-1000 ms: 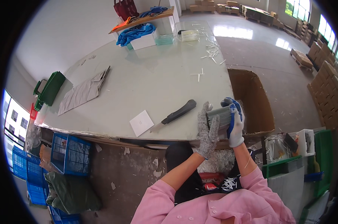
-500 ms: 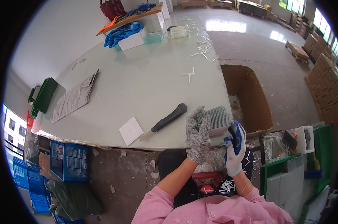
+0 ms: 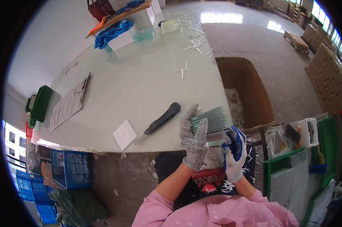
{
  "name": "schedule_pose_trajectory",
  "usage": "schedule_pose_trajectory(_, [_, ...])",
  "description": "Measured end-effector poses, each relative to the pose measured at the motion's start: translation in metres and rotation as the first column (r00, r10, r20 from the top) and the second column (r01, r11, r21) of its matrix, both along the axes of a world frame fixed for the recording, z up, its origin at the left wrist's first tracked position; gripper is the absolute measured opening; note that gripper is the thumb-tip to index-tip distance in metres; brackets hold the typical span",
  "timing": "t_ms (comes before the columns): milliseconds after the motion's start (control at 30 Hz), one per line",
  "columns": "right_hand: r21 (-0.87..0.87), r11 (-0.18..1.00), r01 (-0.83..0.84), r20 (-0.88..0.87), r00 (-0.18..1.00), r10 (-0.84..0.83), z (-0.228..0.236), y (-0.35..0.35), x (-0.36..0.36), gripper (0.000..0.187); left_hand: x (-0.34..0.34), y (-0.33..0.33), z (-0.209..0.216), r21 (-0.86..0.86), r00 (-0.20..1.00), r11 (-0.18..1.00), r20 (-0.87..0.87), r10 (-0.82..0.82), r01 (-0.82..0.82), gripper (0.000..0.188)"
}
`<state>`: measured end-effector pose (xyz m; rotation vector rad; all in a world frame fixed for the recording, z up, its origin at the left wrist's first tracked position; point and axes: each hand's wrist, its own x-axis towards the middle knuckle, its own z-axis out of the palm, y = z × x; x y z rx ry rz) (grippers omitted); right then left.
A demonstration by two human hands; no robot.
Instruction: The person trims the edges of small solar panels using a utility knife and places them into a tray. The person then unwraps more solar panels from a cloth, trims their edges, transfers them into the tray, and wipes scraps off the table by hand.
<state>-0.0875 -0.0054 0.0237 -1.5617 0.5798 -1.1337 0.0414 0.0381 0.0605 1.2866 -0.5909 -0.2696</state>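
Note:
A stack of thin, greenish glass-like sheets (image 3: 212,120) is held tilted over the table's right front edge, its many edges showing as fine lines. My left hand (image 3: 193,140), in a grey knitted glove, wraps round the stack's left side, thumb in front. At its lower right corner is my right hand (image 3: 236,156), in a white glove with blue-coated fingers. Those fingers are curled against the stack's end; the fingertips are partly hidden. Left of my hands, a dark-handled utility knife (image 3: 162,119) lies on the table beside a white square card (image 3: 125,135).
A large open cardboard box (image 3: 250,94) stands against the table's right side. Small white strips (image 3: 196,41) lie scattered at the far end. A grey folded sheet (image 3: 71,104) and a green case (image 3: 41,106) lie left. Green-edged crates (image 3: 288,160) stand at my right.
The view has shifted slightly, so the table things sit further left. My hands still hold the stack, its lined edges now more spread out and turned toward me.

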Motion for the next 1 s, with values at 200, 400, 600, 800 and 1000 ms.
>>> schedule_pose_trajectory(200, [0.102, 0.995, -0.014, 0.033, 0.999, 0.01, 0.011, 0.0, 0.003, 0.051, 0.001, -0.001, -0.004, 0.01, 0.999, 1.0, 0.021, 0.026, -0.026, 0.045])
schedule_pose_trajectory(400, [0.011, 1.0, -0.018, 0.023, 1.0, 0.018, -0.005, -0.002, 0.001, 0.056, 0.001, -0.001, -0.001, 0.033, 0.998, 0.998, 0.042, 0.044, -0.046, 0.045])
schedule_pose_trajectory(600, [0.192, 0.979, -0.064, 0.102, 0.994, 0.045, 0.002, 0.005, 0.007, 0.061, 0.0, -0.003, -0.006, -0.012, 0.997, 0.999, 0.052, 0.051, -0.05, 0.045])
schedule_pose_trajectory(800, [0.171, 0.985, -0.04, -0.041, 0.998, 0.048, 0.005, 0.0, 0.005, 0.063, -0.001, -0.001, -0.005, 0.0, 0.996, 0.998, 0.061, 0.058, -0.059, 0.045])
schedule_pose_trajectory(1000, [0.211, 0.977, -0.015, 0.017, 1.0, 0.012, 0.003, 0.001, 0.003, 0.053, -0.001, 0.0, -0.007, -0.023, 0.999, 0.999, 0.025, 0.033, -0.033, 0.045])
